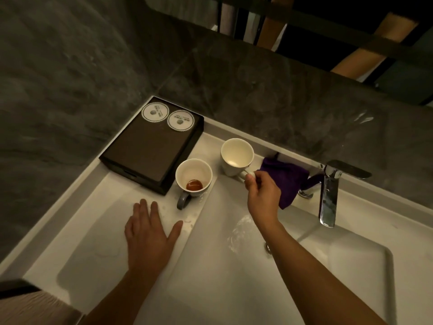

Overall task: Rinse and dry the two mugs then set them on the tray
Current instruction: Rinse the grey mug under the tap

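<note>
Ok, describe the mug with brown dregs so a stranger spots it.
Find the dark tray at the back of the counter. The mug stands at the tray's nearest corner. Unlike the empty mug by the purple cloth, it holds brown liquid, its grey handle untouched.

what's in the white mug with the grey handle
Not empty: the white mug with the grey handle holds a small pool of brown liquid at its bottom.
</note>
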`<state>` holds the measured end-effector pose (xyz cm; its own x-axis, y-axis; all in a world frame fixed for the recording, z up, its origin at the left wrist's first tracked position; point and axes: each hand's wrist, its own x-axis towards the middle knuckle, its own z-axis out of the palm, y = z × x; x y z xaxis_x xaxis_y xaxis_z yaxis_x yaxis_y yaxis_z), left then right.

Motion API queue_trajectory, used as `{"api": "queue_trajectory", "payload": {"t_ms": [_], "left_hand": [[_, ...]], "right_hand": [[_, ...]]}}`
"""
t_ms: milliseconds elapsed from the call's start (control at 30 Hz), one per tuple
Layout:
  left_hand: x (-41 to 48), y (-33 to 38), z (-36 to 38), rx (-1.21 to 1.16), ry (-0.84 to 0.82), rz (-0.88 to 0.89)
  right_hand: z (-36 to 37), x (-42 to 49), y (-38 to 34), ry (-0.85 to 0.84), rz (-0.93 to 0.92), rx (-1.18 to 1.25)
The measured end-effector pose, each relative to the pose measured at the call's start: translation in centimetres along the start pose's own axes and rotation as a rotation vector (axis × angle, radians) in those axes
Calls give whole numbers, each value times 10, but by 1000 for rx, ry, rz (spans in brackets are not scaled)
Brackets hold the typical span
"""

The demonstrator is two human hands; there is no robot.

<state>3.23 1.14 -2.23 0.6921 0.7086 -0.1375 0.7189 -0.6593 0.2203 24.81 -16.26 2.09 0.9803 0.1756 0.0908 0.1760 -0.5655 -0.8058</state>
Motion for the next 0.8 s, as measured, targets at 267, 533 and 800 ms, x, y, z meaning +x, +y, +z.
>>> {"api": "queue_trajectory", "payload": {"t_ms": [267,533,800], "left_hand": [[0,0,-2,5,0,15],[-1,0,-2,-21,1,4],[0,-2,-2,-73,9,2]], "right_hand": [[13,-43,-14,175,226,145],[74,-104,-79,-265,200,58],[70,-107,-75,-194,137,22]]}}
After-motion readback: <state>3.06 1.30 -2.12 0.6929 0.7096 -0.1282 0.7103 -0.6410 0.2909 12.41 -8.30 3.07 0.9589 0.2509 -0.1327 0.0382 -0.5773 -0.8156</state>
